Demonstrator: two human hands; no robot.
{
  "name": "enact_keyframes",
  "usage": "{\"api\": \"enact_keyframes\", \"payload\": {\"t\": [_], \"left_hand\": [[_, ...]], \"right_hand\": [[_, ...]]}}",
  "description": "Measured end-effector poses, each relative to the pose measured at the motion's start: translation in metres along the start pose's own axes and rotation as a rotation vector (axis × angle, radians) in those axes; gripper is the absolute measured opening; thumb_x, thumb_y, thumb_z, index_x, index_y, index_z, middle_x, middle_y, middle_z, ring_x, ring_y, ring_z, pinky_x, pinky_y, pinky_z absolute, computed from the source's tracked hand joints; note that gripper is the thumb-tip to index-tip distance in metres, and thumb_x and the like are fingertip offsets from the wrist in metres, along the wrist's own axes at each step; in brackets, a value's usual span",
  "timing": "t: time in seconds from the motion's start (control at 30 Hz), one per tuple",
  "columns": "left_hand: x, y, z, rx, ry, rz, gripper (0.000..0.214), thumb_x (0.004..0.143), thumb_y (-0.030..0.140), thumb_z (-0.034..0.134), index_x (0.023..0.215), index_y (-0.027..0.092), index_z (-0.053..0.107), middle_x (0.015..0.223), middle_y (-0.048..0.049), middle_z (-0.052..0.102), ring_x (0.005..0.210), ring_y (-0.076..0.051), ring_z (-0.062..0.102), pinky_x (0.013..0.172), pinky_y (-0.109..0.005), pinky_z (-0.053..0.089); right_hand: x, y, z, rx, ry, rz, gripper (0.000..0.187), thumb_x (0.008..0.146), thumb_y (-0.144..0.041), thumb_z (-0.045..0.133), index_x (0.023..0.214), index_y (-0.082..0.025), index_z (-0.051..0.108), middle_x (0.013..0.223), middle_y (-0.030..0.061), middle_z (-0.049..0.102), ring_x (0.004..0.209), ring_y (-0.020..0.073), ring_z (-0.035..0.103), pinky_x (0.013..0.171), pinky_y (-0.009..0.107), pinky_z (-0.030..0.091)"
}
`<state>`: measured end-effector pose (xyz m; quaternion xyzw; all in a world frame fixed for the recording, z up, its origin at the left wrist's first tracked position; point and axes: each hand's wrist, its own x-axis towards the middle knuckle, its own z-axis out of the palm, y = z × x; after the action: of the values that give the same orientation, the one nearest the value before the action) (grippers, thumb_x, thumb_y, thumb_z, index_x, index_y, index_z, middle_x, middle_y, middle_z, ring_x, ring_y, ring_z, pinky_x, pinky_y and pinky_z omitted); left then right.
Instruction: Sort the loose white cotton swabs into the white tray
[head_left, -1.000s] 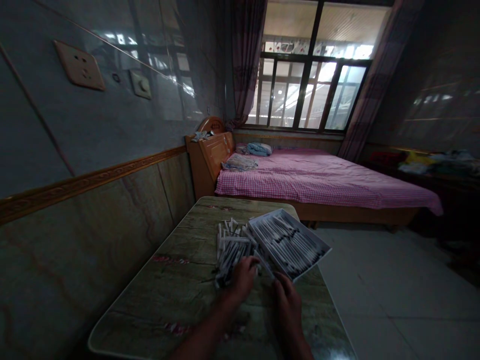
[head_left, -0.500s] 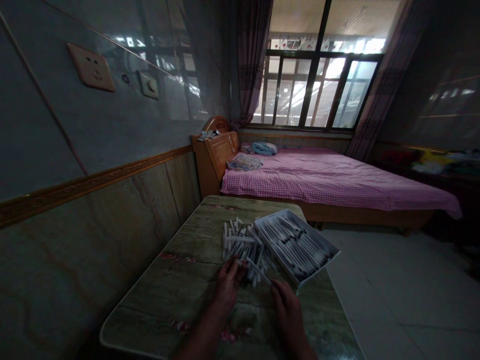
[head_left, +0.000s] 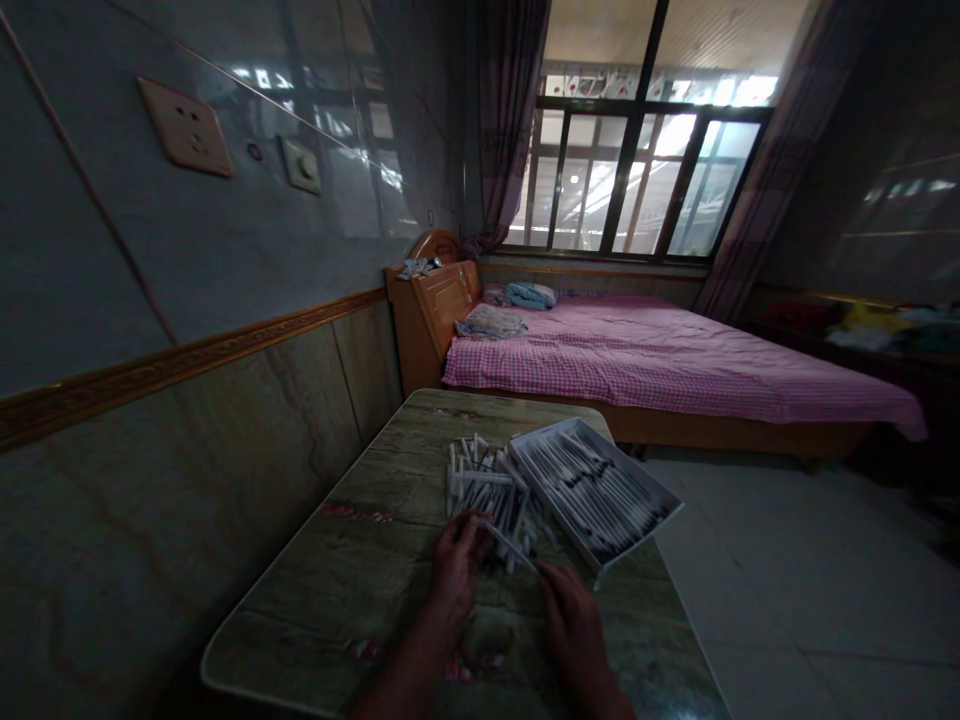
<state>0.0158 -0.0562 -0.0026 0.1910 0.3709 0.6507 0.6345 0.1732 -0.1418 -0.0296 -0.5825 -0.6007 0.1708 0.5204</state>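
A loose pile of thin white sticks [head_left: 484, 490] lies in the middle of a green marbled table [head_left: 360, 570]. Just right of it sits a shallow white tray [head_left: 596, 487] filled with rows of the same sticks. My left hand [head_left: 456, 558] and my right hand [head_left: 571, 620] are at the near edge of the pile. Between them they pinch one white stick [head_left: 506, 540], the left hand at its far end, the right hand at its near end. The fingers of both hands are curled closed on it.
The table stands against a tiled wall [head_left: 187, 330] with a socket [head_left: 184, 127] on the left. Beyond it is a bed [head_left: 660, 365] with a pink checked cover under a barred window [head_left: 637, 170]. Pale floor tiles [head_left: 810, 580] lie to the right.
My hands drew back from the pile toward me and now hold a single stick stretched between them. The camera view shifted slightly.
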Motion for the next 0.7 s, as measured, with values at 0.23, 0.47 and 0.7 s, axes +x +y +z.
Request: {"api": "enact_keyframes", "payload": {"t": [0.23,0.47,0.7], "left_hand": [[0.001,0.01,0.003,0.138,-0.03,0.048,0.04,0.05,0.035,0.089,0.077,0.016,0.066,0.074,-0.0016,0.073,0.073,-0.019,0.072,0.068,-0.031,0.058],[-0.001,0.022,0.01,0.294,-0.14,0.054,0.039,0.052,0.04,0.085,0.077,0.016,0.066,0.074,-0.0039,0.073,0.072,-0.021,0.071,0.067,-0.033,0.058],[-0.007,0.027,0.009,0.352,-0.202,0.083,0.036,0.056,0.041,0.083,0.077,0.017,0.065,0.074,-0.004,0.073,0.074,-0.022,0.07,0.067,-0.032,0.057]], "right_hand": [[-0.004,0.006,0.001,-0.054,-0.005,-0.049,0.032,0.095,-0.034,0.046,0.111,-0.024,0.072,0.1,0.009,0.072,0.092,0.0225,0.069,0.081,0.034,0.056],[-0.002,0.005,0.0,-0.025,0.018,-0.035,0.033,0.094,-0.037,0.046,0.107,-0.023,0.073,0.095,0.0088,0.073,0.088,0.0226,0.07,0.078,0.033,0.057],[0.0,0.007,-0.003,0.087,-0.031,0.106,0.036,0.088,-0.048,0.053,0.094,-0.021,0.077,0.091,0.0101,0.076,0.085,0.026,0.071,0.078,0.036,0.057]]}}
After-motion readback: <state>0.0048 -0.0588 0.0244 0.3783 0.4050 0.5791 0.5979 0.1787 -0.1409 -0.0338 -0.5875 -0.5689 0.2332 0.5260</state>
